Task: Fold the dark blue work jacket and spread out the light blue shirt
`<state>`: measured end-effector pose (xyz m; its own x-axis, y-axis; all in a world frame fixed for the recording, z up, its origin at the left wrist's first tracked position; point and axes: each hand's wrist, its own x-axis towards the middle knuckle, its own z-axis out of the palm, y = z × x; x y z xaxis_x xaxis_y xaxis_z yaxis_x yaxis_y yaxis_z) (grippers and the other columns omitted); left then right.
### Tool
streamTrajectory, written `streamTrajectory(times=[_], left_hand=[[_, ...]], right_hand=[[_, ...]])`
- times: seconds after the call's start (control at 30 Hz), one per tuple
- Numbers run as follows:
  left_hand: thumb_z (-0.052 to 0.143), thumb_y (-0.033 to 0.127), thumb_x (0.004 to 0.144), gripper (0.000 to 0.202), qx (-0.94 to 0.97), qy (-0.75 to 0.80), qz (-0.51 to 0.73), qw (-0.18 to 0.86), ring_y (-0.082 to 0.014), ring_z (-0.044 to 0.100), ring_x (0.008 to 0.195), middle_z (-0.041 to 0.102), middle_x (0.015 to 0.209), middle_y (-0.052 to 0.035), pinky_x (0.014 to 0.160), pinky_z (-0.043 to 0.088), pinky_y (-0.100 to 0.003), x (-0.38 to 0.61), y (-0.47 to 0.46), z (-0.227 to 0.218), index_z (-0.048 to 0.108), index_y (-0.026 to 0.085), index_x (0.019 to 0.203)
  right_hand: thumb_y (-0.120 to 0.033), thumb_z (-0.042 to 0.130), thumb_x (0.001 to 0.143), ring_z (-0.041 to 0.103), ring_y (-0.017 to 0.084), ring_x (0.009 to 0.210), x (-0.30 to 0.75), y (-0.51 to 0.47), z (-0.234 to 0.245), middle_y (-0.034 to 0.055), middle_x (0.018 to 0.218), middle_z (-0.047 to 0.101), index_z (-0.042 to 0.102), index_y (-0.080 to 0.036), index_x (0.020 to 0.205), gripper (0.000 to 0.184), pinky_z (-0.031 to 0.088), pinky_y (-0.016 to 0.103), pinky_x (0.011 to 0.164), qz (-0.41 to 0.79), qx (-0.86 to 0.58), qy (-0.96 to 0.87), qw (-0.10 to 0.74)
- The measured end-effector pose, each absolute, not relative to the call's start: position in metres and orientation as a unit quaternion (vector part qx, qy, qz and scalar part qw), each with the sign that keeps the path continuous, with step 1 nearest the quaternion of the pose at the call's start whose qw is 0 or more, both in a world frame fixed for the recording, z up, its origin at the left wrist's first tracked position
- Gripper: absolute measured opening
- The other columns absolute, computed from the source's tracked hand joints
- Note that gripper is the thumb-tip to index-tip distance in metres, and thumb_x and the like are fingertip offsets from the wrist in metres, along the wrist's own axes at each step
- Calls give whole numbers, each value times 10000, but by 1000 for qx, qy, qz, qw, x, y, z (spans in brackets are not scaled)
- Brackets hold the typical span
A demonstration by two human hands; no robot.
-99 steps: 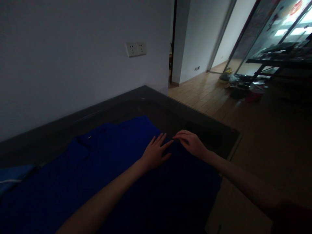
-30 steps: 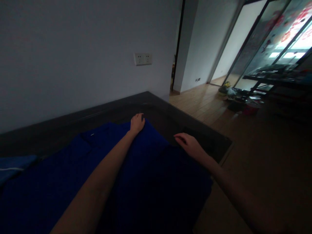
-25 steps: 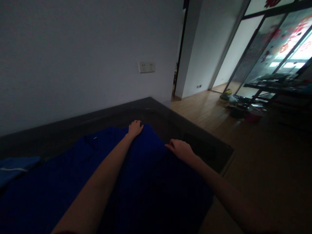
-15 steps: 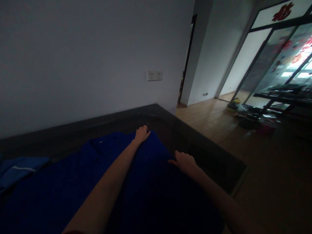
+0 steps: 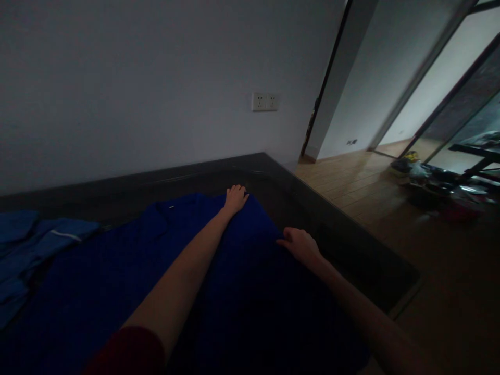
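A dark blue collared shirt [image 5: 128,265] lies spread over a dark, glossy table [image 5: 344,234]. My left hand [image 5: 236,199] rests on the far right corner of the shirt, its fingers stretched out flat over the cloth. Lower down, my right hand [image 5: 301,245] pinches the shirt's right edge between thumb and fingers. The collar with a small pale label shows left of my left hand. Deep shadow hides the near part of the cloth.
A lighter blue garment [image 5: 62,234] with a white stripe lies at the table's left. Behind the table rises a pale wall with a double socket [image 5: 265,101]. Bags and other items [image 5: 433,182] sit on the wooden floor at right, near a glass partition.
The view has swung left and slightly down, showing more of the lighter blue garment. The fingers of my left hand lie flatter, and my right thumb and fingers have closed on the shirt's edge.
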<state>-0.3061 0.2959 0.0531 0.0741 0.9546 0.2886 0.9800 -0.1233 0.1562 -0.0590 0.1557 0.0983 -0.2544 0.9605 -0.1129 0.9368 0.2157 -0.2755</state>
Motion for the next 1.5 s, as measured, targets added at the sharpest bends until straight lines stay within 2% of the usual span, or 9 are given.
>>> streamTrajectory(times=[0.53, 0.67, 0.77, 0.9, 1.0, 1.1, 1.2, 1.37, 1.5], left_hand=[[449, 395, 916, 280, -712, -682, -166, 34, -274, 481, 1124, 577, 1162, -119, 950, 350, -424, -328, 341, 47, 563, 180, 1054], [518, 475, 855, 372, -681, -708, -181, 47, -322, 482, 1105, 575, 1131, -146, 922, 358, -465, -326, 341, 46, 564, 172, 1066], [534, 508, 836, 446, -655, -724, -204, 69, -349, 461, 1134, 549, 1177, -174, 938, 340, -490, -319, 334, 53, 560, 159, 1113], [405, 455, 925, 404, -635, -726, -242, 104, -287, 449, 1173, 519, 1262, -130, 995, 305, -460, -318, 318, 74, 503, 207, 1228], [389, 378, 945, 326, -631, -724, -251, 121, -239, 459, 1174, 532, 1265, -88, 1013, 303, -422, -344, 295, 92, 509, 247, 1217], [458, 289, 910, 279, -630, -729, -234, 126, -218, 462, 1189, 548, 1259, -52, 1014, 317, -399, -400, 256, 106, 539, 280, 1177], [453, 247, 890, 270, -603, -764, -196, 117, -235, 482, 1183, 570, 1229, -54, 997, 355, -425, -472, 204, 111, 574, 267, 1130], [462, 255, 856, 282, -558, -818, -115, 78, -264, 553, 1111, 610, 1164, -95, 938, 445, -391, -566, 116, 100, 635, 207, 1073], [427, 335, 885, 393, -544, -836, -62, 35, -255, 571, 1126, 607, 1236, -108, 974, 441, -370, -588, 75, 79, 598, 181, 1204]], right_hand=[[-449, 587, 855, 617, 183, 728, -65, 203, 91, 23, 784, 662, 585, -208, 785, 251, 288, 253, 531, 153, -600, -783, 57], [-461, 574, 862, 627, 186, 727, -63, 203, 90, 25, 794, 667, 578, -211, 831, 252, 300, 251, 537, 161, -598, -783, 52], [-441, 537, 889, 638, 183, 729, -61, 200, 90, 22, 809, 669, 562, -224, 928, 222, 313, 246, 549, 155, -590, -791, 52], [-433, 498, 905, 649, 214, 722, -58, 196, 89, 25, 782, 665, 542, -246, 1005, 216, 302, 256, 535, 110, -594, -796, 49], [-400, 552, 866, 642, 221, 736, -57, 193, 90, 20, 808, 664, 549, -254, 963, 175, 311, 265, 541, 57, -583, -806, 88], [-301, 561, 843, 618, 192, 764, -56, 190, 93, 12, 833, 645, 565, -237, 848, 64, 365, 268, 594, 47, -528, -834, 155], [-270, 522, 843, 582, 169, 727, -60, 187, 97, 11, 778, 606, 584, -226, 789, 93, 404, 272, 635, 78, -457, -861, 209], [-268, 490, 862, 589, 180, 810, -95, 197, 106, 42, 866, 624, 629, -207, 884, 154, 455, 310, 750, 138, -338, -901, 234], [-267, 480, 890, 587, 209, 1025, -161, 222, 113, 90, 1081, 644, 644, -189, 1053, 245, 433, 361, 933, 143, -282, -930, 186]])
